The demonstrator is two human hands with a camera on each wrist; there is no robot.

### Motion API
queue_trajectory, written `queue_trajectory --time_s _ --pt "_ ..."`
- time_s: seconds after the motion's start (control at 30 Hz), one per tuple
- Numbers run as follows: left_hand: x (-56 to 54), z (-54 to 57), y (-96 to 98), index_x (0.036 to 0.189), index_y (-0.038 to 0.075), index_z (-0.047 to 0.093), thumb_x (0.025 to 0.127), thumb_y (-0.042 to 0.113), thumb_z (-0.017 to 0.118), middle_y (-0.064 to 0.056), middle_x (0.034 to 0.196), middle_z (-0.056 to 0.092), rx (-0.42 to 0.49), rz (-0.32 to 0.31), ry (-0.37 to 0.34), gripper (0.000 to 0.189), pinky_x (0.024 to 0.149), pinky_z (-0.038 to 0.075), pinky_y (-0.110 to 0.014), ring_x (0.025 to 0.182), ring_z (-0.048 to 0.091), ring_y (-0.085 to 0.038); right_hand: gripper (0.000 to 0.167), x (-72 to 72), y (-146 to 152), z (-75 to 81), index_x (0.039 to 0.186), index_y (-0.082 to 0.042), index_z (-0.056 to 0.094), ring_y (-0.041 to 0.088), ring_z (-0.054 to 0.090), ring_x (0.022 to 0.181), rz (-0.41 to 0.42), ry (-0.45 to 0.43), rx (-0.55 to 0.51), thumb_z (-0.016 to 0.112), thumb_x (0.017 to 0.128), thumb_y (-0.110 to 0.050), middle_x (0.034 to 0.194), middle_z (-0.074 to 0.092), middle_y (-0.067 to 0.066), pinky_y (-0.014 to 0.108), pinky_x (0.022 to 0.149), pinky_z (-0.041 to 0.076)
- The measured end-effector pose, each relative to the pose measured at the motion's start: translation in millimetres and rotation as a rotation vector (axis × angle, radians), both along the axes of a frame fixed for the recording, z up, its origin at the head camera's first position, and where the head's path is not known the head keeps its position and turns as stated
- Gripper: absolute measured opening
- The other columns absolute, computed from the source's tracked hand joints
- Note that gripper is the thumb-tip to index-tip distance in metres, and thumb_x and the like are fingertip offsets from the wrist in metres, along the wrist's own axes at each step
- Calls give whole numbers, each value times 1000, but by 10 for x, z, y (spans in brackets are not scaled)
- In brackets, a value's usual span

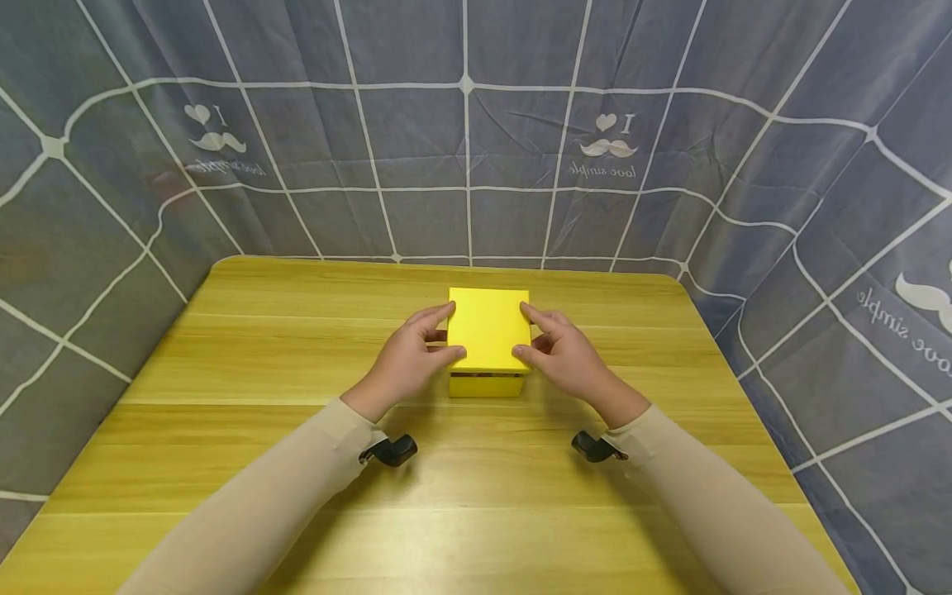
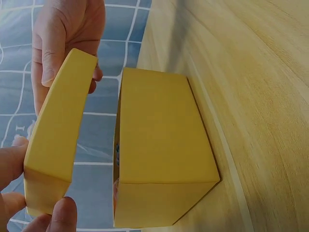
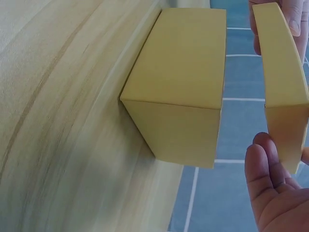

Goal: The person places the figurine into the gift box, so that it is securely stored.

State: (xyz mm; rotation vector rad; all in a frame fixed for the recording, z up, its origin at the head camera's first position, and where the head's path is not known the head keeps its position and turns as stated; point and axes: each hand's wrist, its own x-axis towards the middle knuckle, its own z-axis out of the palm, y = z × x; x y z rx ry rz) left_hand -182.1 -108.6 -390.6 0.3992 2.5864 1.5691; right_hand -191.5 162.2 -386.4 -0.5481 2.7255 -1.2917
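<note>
A yellow square lid (image 1: 488, 326) is held level above a yellow box (image 1: 486, 386) that stands on the wooden table. My left hand (image 1: 407, 355) grips the lid's left side, thumb on the near corner. On the opposite side my right hand (image 1: 573, 355) grips it the same way. In the left wrist view a gap separates the lid (image 2: 58, 121) from the open top of the box (image 2: 164, 128). A small part of something inside shows at the box's rim, too little to name. The right wrist view also shows the lid (image 3: 282, 63) apart from the box (image 3: 178, 58).
The wooden table (image 1: 476, 496) reaches back to a grey curtain (image 1: 416, 132) with white grid lines, which also hangs along both sides. Black wrist devices show at the left cuff (image 1: 394, 450) and the right cuff (image 1: 593, 447).
</note>
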Motion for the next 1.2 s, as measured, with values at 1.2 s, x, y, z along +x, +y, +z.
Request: queue_trajectory --time_s 1.2 --pt "-57 -135 7 166 20 35 102 31 73 -5 170 35 -120 -20 -36 75 107 56 -49 138 57 -31 74 -69 -15 -93 165 -15 36 24 68 103 -1 -55 108 73 102 -27 137 57 17 39 88 61"
